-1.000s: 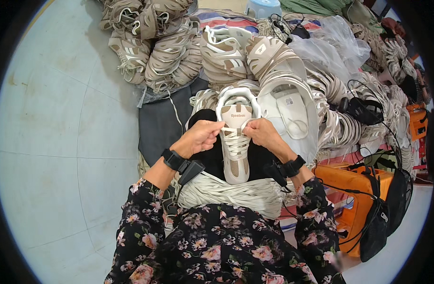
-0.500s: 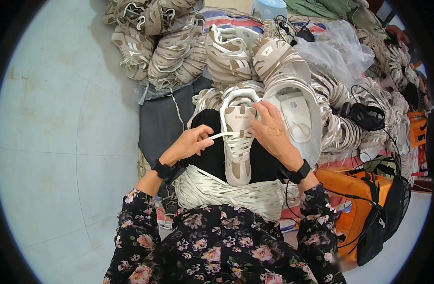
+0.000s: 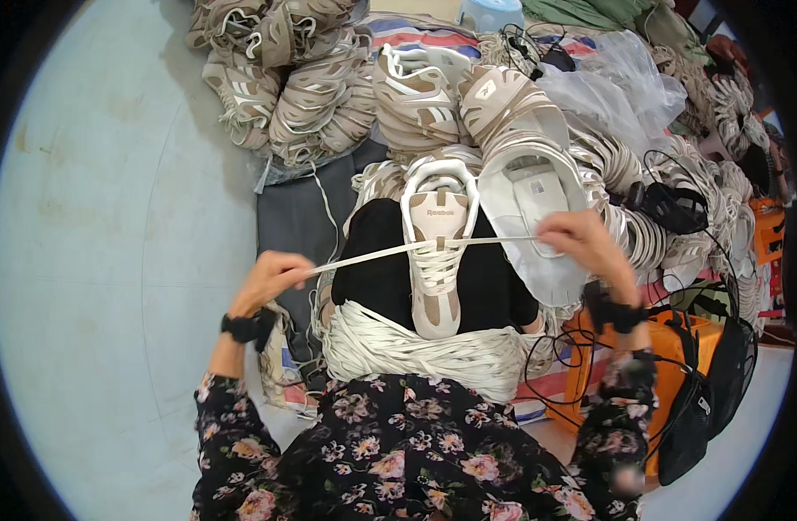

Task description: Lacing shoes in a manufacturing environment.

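Observation:
A beige and tan sneaker upper [image 3: 438,300] lies across my black-clad lap, toe toward me. White lacing crisscrosses its front. From the upper eyelets the two ends of the shoelace [image 3: 363,258] stretch out taut to either side. My left hand [image 3: 275,276], out to the left, pinches one end between closed fingers. Over on the right, my right hand [image 3: 581,243] is closed on the other end, a little blurred. It is above a pale stack of shoe uppers [image 3: 524,269]. Between my body and the sneaker upper rests a thick bundle of white shoelaces [image 3: 424,356].
Stacks of sneaker uppers [image 3: 316,108] stand at the far left, with another stack [image 3: 416,104] behind my lap. Clear plastic [image 3: 620,87] lies at the back right. An orange stool [image 3: 581,382], a black mesh bag [image 3: 707,417] and loose cables are at my right.
Both hands have moved apart from the sneaker upper, left hand leftward and right hand rightward. The lace ends now run out straight and tight on both sides.

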Demonstrator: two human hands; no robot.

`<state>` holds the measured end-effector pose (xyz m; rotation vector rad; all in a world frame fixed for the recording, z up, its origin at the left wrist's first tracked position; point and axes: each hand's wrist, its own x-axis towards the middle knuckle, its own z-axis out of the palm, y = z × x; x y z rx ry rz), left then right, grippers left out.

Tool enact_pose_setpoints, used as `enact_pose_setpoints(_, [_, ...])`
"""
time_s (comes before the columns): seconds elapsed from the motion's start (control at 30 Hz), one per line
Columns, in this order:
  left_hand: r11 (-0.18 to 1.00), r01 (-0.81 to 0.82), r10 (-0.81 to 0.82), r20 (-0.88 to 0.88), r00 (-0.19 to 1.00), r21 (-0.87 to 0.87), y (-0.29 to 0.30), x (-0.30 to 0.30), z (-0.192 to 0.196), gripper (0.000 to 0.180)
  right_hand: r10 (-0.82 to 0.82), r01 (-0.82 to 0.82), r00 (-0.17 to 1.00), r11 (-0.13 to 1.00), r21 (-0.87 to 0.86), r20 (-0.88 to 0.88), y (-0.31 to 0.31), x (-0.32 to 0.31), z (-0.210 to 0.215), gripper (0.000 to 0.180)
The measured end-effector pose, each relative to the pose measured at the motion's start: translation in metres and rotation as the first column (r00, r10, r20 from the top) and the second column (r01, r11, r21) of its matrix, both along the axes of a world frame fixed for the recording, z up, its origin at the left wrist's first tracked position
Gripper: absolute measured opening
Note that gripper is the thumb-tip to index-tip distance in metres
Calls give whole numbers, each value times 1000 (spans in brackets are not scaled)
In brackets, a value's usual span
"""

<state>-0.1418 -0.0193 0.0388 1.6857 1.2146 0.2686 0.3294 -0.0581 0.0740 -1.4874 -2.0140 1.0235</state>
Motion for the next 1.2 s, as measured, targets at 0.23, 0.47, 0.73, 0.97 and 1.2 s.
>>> enact_pose_setpoints(0.23, [930,-329,367,-338,867,165,-60,-134,1,13,-366,330,878,930,165,309,-59,141,31,12])
enact_pose_setpoints(0.47, [684,-506,710,-318,629,525,-113,-184,29,12,-734,472,511,674,569,446,-123,202,-17,14])
enact_pose_setpoints(0.73, [309,53,852,-301,429,949,-148,-232,5,16,-905,740,108,-203,642,-411,-131,129,-26,14])
enact_pose_setpoints(0.97, [427,-760,676,385,628,489,-55,-151,-22,24,-627,819,570,383,427,-531,-97,43,-30,14])
enact_pose_setpoints(1.2, [838,-526,363,572,736,144,27,52,8,39,-413,331,682,910,-249,-603,-19,-70,-77,27])
